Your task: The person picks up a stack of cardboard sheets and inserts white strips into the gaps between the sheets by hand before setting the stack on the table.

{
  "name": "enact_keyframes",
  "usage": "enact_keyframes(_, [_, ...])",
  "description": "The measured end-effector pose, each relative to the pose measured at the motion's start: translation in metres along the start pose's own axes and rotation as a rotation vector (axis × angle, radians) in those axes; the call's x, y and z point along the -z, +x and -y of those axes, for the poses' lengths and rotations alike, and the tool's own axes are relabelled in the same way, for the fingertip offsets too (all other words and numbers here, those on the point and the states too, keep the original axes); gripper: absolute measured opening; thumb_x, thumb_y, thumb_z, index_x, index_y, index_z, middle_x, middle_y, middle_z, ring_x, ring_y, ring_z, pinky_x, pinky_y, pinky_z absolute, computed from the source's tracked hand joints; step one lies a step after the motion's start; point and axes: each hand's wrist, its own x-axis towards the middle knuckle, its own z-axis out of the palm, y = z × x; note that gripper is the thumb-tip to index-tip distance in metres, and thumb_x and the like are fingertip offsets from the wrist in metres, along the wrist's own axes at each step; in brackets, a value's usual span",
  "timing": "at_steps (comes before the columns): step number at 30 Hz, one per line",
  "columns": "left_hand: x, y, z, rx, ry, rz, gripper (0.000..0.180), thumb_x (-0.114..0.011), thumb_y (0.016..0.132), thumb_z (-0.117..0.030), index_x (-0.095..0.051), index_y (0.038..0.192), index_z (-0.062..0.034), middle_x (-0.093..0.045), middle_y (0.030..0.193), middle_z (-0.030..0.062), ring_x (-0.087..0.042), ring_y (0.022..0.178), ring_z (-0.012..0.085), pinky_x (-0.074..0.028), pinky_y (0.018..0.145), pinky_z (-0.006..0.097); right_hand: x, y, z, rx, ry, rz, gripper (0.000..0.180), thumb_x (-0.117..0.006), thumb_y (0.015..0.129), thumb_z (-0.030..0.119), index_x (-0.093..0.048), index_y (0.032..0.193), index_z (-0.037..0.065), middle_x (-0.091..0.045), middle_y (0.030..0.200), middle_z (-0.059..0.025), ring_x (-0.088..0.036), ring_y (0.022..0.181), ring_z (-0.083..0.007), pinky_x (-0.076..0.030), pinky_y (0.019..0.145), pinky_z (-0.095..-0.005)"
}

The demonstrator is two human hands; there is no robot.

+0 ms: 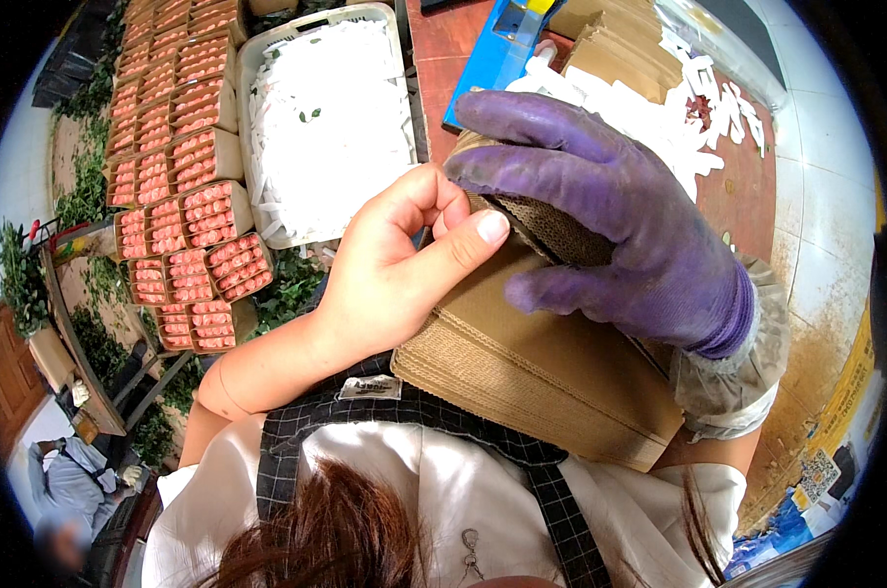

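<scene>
Well off to the left of the grip stand rows of open brown cardboard boxes [225, 162] packed with pink-red bundles. Beyond the grip spreads a red wooden tabletop [442, 54]. Between the boxes and that surface, ahead and to the left of the grip, sits a white rectangular plastic crate [283, 238] heaped with white paper pieces.

At the grip itself is a thick stack of flat brown corrugated cardboard [532, 333]. It lies from the grip back toward the chest, slanting to the right; its long axis seems to run that way, though the glove hides part of it. The right hand [600, 191], in a purple coated glove, is closed over the stack's upper right part, fingers reaching across the far end and thumb along the near side. The bare left hand [399, 250] is nearer the upper left edge, its thumb lying at that corner just beside the gloved fingertips, the other fingers curled; whether it pinches a sheet I cannot tell.

Just beyond the gloved fingers stands a blue tape dispenser [497, 54]. Farther right of it lie loose white paper slips [698, 147].
</scene>
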Motion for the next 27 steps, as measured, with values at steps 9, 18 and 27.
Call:
enact_keyframes(9, [0.002, 0.0, 0.006, -0.3, 0.217, -0.185, 0.012, -0.054, 0.077, -0.002, -0.045, 0.084, -0.0042, -0.045, 0.076, -0.002, -0.04, 0.07, 0.0064, -0.036, 0.065, 0.02, 0.0, 0.002, 0.0, 0.032, -0.006, 0.006, 0.061, -0.076, 0.068, 0.03, -0.054, 0.119, 0.003, -0.046, 0.129, -0.0204, -0.043, 0.123, -0.0342, -0.034, 0.101, -0.0401])
enact_keyframes(18, [0.032, 0.0, -0.02, 0.204, 0.079, 0.358, 0.017, -0.054, 0.092, -0.014, -0.051, 0.082, -0.0007, -0.058, 0.069, 0.0045, -0.054, 0.06, 0.0085, -0.046, 0.059, 0.023, 0.013, 0.004, -0.01, 0.063, -0.087, 0.063, 0.064, -0.077, 0.064, 0.016, -0.051, 0.122, 0.004, -0.048, 0.128, -0.0178, -0.043, 0.122, -0.0331, -0.034, 0.102, -0.0391])
enact_keyframes(27, [0.021, 0.011, -0.007, 0.118, 0.036, 0.213, 0.021, -0.073, 0.078, -0.015, -0.054, 0.081, -0.0048, -0.053, 0.069, -0.0045, -0.048, 0.062, 0.0022, -0.039, 0.058, 0.017, 0.019, 0.017, -0.019, 0.165, -0.06, 0.12, 0.085, -0.084, 0.051, 0.019, -0.047, 0.126, 0.004, -0.049, 0.124, -0.0148, -0.046, 0.117, -0.031, -0.036, 0.1, -0.0386])
